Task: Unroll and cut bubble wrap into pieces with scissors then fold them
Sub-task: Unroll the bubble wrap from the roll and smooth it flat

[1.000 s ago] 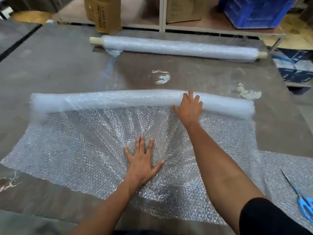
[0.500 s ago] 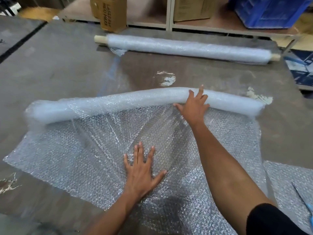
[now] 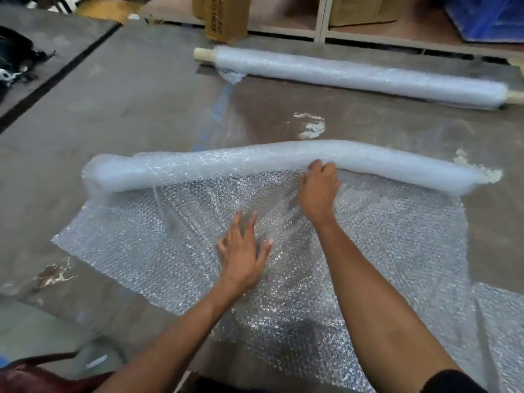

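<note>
left hand (image 3: pixel 243 248) flat, right hand (image 3: pixel 319 191) curled

A wide strip of bare table (image 3: pixel 147 117) was left open between the near roll (image 3: pixel 255 163) and the far roll (image 3: pixel 360 75), and the table's left side was also unoccupied. The near middle was taken up by the spread sheet (image 3: pixel 136 251) and both forearms. Passage beyond the far roll was blocked by a box (image 3: pixel 226 18) and shelving (image 3: pixel 321 18).

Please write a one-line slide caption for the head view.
Right hand on the bubble wrap roll, left hand flat on the unrolled sheet.
</note>
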`<state>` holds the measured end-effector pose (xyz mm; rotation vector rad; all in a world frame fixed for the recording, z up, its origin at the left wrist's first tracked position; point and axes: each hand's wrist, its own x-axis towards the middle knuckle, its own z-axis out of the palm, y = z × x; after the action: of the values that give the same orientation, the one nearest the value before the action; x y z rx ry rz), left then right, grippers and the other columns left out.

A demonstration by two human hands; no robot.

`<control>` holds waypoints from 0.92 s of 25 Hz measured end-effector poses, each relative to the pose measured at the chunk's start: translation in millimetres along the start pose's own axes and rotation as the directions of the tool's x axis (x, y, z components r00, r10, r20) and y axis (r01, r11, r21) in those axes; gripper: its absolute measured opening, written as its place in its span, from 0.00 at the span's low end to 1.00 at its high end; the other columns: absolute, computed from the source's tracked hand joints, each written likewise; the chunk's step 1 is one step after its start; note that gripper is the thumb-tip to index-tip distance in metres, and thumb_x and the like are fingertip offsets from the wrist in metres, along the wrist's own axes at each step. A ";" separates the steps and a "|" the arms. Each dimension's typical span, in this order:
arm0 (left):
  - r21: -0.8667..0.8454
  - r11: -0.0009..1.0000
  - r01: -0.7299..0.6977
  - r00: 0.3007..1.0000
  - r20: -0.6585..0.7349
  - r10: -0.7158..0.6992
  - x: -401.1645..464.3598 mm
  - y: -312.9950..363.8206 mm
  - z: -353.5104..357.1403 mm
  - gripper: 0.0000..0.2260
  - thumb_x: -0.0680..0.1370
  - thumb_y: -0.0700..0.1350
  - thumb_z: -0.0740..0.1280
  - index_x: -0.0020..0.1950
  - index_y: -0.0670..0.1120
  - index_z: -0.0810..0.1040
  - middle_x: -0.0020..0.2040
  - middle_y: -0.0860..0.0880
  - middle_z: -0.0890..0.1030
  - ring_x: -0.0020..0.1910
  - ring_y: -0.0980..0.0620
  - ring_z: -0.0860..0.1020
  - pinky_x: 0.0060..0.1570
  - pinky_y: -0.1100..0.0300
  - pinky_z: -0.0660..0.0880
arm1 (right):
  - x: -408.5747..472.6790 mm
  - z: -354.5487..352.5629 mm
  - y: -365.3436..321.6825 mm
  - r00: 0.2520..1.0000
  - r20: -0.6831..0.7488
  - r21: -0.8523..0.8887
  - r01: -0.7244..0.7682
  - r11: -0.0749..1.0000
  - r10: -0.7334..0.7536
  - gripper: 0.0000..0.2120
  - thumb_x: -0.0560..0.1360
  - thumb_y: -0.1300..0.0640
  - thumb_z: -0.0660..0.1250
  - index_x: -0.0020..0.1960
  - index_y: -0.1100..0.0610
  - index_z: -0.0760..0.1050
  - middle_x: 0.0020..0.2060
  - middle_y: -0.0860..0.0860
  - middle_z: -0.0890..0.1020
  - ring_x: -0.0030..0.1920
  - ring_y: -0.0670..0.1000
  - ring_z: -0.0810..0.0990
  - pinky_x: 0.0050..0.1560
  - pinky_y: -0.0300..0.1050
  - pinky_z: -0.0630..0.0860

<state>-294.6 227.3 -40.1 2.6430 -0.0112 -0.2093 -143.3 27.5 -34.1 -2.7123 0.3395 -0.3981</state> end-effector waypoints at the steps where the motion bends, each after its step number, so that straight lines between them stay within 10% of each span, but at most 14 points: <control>1: 0.005 1.000 -0.010 0.999 -0.046 0.010 9.3 -4.7 -10.3 0.33 0.85 0.68 0.51 0.86 0.60 0.44 0.85 0.55 0.33 0.85 0.48 0.45 0.78 0.33 0.40 | -13.3 2.9 -9.8 0.995 0.071 0.055 0.061 0.997 -0.065 0.14 0.85 0.50 0.66 0.65 0.57 0.74 0.63 0.58 0.74 0.62 0.58 0.75 0.62 0.50 0.69; 11: -0.087 0.996 0.017 0.915 -0.401 -0.051 154.5 -131.3 -154.3 0.18 0.87 0.50 0.60 0.76 0.51 0.74 0.74 0.46 0.77 0.73 0.43 0.74 0.70 0.41 0.65 | -80.0 43.3 -186.5 0.918 0.220 0.131 0.307 0.943 -0.330 0.32 0.85 0.41 0.60 0.85 0.49 0.57 0.81 0.56 0.67 0.81 0.59 0.63 0.75 0.73 0.60; 17: 0.254 0.954 -0.159 0.987 0.050 0.151 254.0 -181.4 -209.6 0.16 0.84 0.50 0.64 0.71 0.53 0.80 0.66 0.48 0.84 0.66 0.42 0.81 0.70 0.47 0.72 | -113.9 80.9 -264.3 0.961 0.211 -0.057 0.195 0.979 -0.179 0.32 0.83 0.34 0.56 0.78 0.53 0.66 0.61 0.56 0.77 0.61 0.59 0.76 0.64 0.68 0.68; 23: 0.167 0.930 -0.327 0.808 0.560 0.183 301.0 -190.2 -225.3 0.21 0.82 0.65 0.66 0.50 0.48 0.84 0.49 0.47 0.83 0.47 0.47 0.80 0.49 0.55 0.72 | -120.8 101.1 -290.6 0.972 0.233 -0.071 0.031 0.997 -0.013 0.23 0.80 0.40 0.69 0.66 0.55 0.72 0.71 0.57 0.69 0.71 0.60 0.70 0.68 0.69 0.72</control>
<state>31.1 487.1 22.6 2.6995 -0.6222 -0.9037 -171.4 356.9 -35.9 -2.7990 0.2632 -0.0714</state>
